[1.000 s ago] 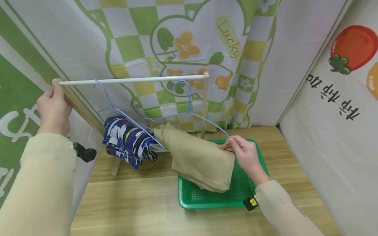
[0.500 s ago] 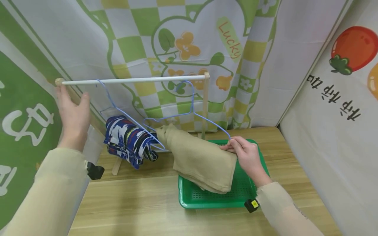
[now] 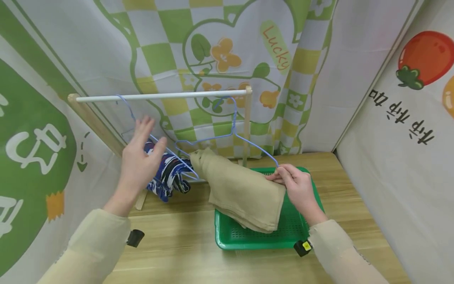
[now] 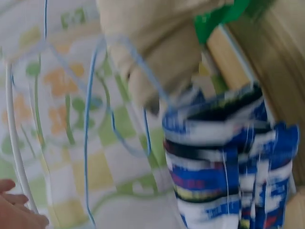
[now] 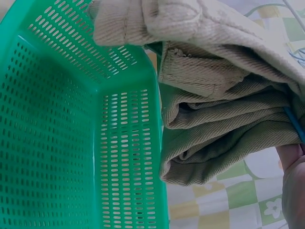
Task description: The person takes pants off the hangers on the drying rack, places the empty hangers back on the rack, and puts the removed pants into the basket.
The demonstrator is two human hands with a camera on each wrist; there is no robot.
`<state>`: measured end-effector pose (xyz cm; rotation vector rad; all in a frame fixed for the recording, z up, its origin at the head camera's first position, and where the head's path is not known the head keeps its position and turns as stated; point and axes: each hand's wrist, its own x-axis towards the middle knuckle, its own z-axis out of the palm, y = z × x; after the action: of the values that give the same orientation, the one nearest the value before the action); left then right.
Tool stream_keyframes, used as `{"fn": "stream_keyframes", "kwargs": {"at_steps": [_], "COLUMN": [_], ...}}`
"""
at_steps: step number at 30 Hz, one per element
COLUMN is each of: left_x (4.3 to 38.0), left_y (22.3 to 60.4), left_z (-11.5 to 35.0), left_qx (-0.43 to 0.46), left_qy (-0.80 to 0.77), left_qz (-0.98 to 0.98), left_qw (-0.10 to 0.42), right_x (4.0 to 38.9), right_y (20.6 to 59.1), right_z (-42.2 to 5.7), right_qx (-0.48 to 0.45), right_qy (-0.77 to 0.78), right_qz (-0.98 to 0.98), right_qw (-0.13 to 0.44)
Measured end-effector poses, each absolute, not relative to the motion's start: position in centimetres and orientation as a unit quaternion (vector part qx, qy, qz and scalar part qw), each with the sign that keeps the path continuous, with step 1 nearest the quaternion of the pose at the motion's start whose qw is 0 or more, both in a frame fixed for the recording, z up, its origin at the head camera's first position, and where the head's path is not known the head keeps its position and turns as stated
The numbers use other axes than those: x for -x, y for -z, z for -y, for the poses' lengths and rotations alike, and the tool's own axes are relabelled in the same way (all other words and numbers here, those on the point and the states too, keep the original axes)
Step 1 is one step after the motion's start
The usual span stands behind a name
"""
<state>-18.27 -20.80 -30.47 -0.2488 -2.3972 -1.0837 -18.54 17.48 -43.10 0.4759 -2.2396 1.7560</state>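
My right hand pinches the lower right corner of a blue wire hanger. Folded khaki trousers hang over that hanger, above a green basket. The hanger's hook top overlaps the white rod in the head view. My left hand is slightly blurred, with fingers spread and nothing in them. It passes in front of a folded blue patterned garment on another blue wire hanger. In the right wrist view the trousers' layered folds lie beside the basket wall.
The rod is carried by wooden posts, a left post and a right post. Rack and basket stand on a wooden table. A checked curtain hangs close behind, and a printed white panel borders the right side.
My left hand has let go of the rack's left post top and moved right and down, before the patterned garment. The right hand and its hanger have shifted slightly right.
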Motion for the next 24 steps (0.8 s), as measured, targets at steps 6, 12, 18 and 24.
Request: {"fn": "stream_keyframes", "kwargs": {"at_steps": [6, 12, 18, 24], "left_x": [15.7, 13.2, 11.9, 11.2], "left_y": [33.1, 36.0, 38.4, 39.8], "left_z": [16.1, 11.4, 7.8, 5.7], "left_qx": [0.229, 0.304, 0.298, 0.31], "left_qy": [0.357, 0.297, 0.268, 0.246], "left_qz": [0.87, 0.882, 0.907, 0.91], "left_qw": [0.253, 0.205, 0.127, 0.123], "right_x": [18.1, 17.9, 17.7, 17.5], "right_y": [42.7, 42.5, 42.5, 42.4], "right_z": [-17.3, -17.2, -17.0, -17.0], "right_qx": [-0.159, -0.153, -0.16, -0.159], "right_qy": [-0.607, -0.616, -0.616, -0.611], "right_qz": [0.768, 0.761, 0.758, 0.76], "right_qw": [0.131, 0.135, 0.143, 0.154]}}
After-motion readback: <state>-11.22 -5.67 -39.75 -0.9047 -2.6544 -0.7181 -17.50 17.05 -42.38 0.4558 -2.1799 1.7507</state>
